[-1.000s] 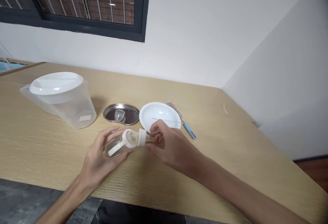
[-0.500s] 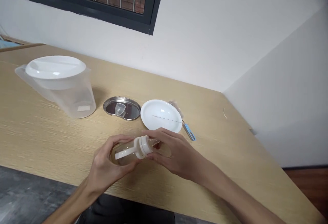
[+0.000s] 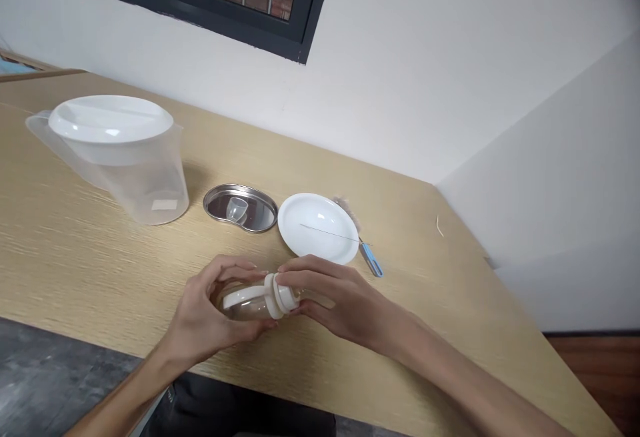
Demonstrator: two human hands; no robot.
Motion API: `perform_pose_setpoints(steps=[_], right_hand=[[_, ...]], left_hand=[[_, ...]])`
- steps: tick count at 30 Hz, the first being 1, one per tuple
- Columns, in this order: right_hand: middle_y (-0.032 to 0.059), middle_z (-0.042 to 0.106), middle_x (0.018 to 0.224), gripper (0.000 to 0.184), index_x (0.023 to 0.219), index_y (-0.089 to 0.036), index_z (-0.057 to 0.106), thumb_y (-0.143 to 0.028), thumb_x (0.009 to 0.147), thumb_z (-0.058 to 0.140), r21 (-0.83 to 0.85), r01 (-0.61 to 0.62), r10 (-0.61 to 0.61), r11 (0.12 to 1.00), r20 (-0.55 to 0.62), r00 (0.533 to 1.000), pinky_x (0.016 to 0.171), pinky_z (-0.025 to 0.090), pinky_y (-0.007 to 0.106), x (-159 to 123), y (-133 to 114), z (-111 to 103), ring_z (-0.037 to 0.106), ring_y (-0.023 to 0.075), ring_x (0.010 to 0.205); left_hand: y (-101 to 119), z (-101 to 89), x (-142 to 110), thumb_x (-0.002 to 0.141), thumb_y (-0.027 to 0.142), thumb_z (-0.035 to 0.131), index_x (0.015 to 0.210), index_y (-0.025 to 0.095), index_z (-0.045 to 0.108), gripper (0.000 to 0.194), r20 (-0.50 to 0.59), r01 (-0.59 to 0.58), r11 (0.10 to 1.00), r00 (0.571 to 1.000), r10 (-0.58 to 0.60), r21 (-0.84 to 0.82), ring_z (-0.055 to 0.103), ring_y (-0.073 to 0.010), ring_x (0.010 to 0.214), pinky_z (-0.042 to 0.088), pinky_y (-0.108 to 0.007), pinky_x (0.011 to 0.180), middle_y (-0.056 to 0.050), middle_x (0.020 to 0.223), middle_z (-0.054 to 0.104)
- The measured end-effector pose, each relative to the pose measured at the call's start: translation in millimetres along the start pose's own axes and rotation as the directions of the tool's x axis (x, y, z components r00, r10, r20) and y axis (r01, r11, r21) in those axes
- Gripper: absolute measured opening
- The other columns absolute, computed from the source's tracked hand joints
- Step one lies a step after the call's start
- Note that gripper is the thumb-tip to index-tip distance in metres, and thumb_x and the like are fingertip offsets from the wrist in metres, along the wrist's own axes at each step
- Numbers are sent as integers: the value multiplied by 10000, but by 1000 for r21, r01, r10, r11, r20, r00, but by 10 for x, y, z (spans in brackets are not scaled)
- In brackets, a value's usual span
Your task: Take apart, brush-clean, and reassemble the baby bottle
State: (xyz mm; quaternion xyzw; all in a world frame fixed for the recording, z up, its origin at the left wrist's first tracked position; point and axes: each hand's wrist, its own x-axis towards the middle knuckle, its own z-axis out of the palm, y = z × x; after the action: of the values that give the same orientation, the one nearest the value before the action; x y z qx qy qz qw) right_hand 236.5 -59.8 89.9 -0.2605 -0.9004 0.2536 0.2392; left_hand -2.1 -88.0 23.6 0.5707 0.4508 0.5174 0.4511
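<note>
A clear baby bottle with a white handle lies on its side between my hands, above the front of the table. My left hand is wrapped round the bottle's body, thumb below and fingers above. Around the white collar, at the right end, close the fingers of my right hand; they hide most of the nipple end. Just beyond my right hand sits a white oval dish, with a thin wire lying across it. The wire runs to a blue handle on the table.
A clear plastic pitcher with a white lid stands at the left. Beside the dish, a steel kidney tray holds a small clear cup. Brush bristles show behind the dish. A thin pale strip lies far right.
The fingers of my right hand have shifted up and over the collar, covering more of the nipple end. My left hand keeps its grip on the body. The view has shifted slightly.
</note>
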Motion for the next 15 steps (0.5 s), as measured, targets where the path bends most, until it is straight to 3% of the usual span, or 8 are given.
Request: perform_pose_setpoints(steps=[4, 8, 15], right_hand=[[71, 657, 1272, 393, 1308, -267, 554, -86, 959, 547, -25, 99, -100, 995, -58, 993, 914, 575, 264, 5, -19, 1, 661, 127, 1130], [63, 679, 1262, 343, 1256, -259, 577, -98, 953, 580, -36, 72, -74, 997, -63, 995, 871, 584, 209, 23, -99, -23, 690, 111, 1088], [49, 661, 1312, 340, 1246, -249, 597, -67, 970, 515, -46, 82, -82, 996, 5, 997, 967, 546, 238, 4, -111, 2, 660, 118, 1135]], left_hand=[[145, -26, 88, 389, 150, 964, 962, 233, 583, 694, 82, 181, 972, 982, -170, -149, 737, -214, 720, 620, -270, 581, -33, 865, 797], [205, -79, 133, 411, 128, 943, 928, 228, 547, 659, 240, 322, 916, 934, -266, -238, 644, -139, 566, 547, -220, 482, 26, 737, 738], [256, -111, 135, 433, 129, 932, 947, 237, 518, 669, 290, 376, 906, 904, -313, -194, 578, -103, 535, 477, -174, 463, 72, 645, 658]])
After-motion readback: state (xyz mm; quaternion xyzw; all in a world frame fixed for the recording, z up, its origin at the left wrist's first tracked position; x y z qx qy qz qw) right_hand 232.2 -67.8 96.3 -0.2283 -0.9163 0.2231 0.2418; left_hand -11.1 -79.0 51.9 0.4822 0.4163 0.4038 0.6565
